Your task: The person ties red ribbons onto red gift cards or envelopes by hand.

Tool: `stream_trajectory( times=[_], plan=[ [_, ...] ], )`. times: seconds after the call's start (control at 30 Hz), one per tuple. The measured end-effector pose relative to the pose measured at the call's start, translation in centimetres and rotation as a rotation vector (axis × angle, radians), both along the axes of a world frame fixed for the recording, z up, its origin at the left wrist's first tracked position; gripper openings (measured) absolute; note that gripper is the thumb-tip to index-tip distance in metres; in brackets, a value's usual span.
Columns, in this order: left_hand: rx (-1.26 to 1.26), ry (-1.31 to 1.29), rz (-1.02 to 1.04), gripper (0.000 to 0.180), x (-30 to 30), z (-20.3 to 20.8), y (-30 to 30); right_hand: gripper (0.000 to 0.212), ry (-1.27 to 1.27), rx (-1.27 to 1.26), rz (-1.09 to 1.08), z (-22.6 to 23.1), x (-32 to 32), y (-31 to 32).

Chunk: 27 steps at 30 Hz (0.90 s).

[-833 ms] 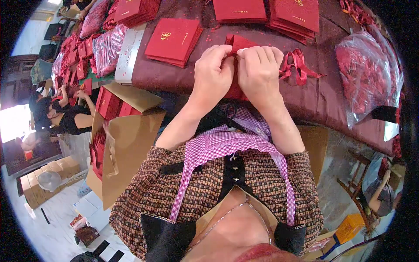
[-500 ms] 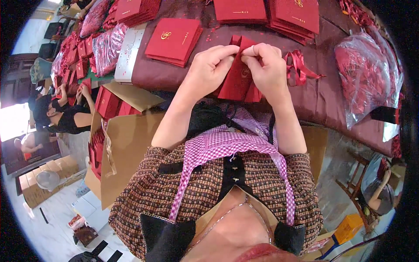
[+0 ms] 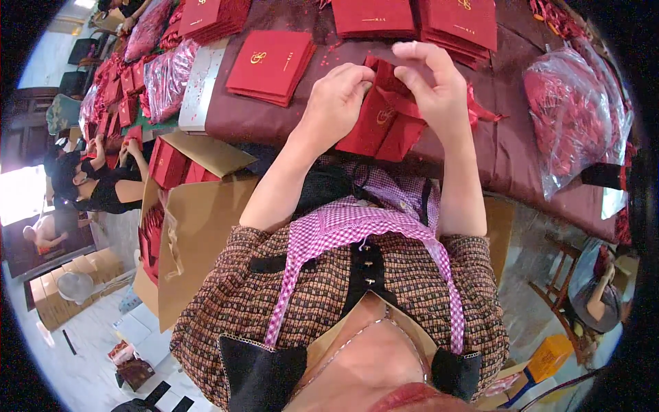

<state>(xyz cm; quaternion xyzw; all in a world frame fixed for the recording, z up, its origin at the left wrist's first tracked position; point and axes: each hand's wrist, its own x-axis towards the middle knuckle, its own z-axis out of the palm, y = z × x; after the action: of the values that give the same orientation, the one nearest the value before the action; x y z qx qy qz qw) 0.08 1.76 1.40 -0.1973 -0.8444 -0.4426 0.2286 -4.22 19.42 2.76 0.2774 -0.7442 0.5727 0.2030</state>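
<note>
We find the left hand [image 3: 335, 99] nearer, pinching the red bag [image 3: 376, 128], which lies at its four o'clock, long axis twelve-to-six. At the bag's two o'clock, the right hand [image 3: 438, 86] stands wide; its contact we cannot confirm.

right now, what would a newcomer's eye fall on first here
Probably the creased red piece at the near edge of the table, pinched near its top by the left hand, with the right hand open at its upper right. The flat red stack left of the hands and the bulging clear bag of red material at the table's right stand out too.
</note>
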Motion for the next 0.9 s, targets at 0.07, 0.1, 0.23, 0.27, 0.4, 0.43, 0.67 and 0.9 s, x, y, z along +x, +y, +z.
stream_trajectory(
  times=[0.07,0.1,0.23,0.27,0.4,0.43,0.67,0.9],
  plan=[
    [0.003,0.001,-0.002,0.011,0.1,0.1,0.2,0.025,0.108,0.106,-0.007,0.5,-0.4,0.2],
    [0.006,0.001,-0.001,0.010,0.2,0.1,0.3,0.023,0.130,0.165,0.030,0.3,-0.6,0.2],
    [0.028,-0.048,0.005,0.008,0.3,0.2,0.4,0.018,-0.008,0.135,0.118,-0.6,-0.5,0.1],
    [0.033,-0.055,0.024,0.007,0.4,0.1,0.4,0.018,-0.080,0.087,0.144,-0.8,-0.5,0.0],
    [0.054,-0.072,0.100,0.006,0.3,-1.0,-0.3,0.016,-0.131,0.064,0.151,-1.6,-0.3,-0.2],
    [0.127,-0.108,0.174,0.009,0.2,-1.2,-0.7,0.016,-0.150,0.042,0.158,-1.7,-0.4,-0.2],
    [0.723,-0.338,0.328,0.013,-1.3,-1.2,-4.2,0.014,-0.310,-0.098,0.150,-2.7,-0.8,1.2],
    [-0.081,0.163,0.403,0.019,0.5,-1.6,-3.3,0.013,-0.317,-0.035,0.101,-4.8,-1.3,0.5]
  ],
)
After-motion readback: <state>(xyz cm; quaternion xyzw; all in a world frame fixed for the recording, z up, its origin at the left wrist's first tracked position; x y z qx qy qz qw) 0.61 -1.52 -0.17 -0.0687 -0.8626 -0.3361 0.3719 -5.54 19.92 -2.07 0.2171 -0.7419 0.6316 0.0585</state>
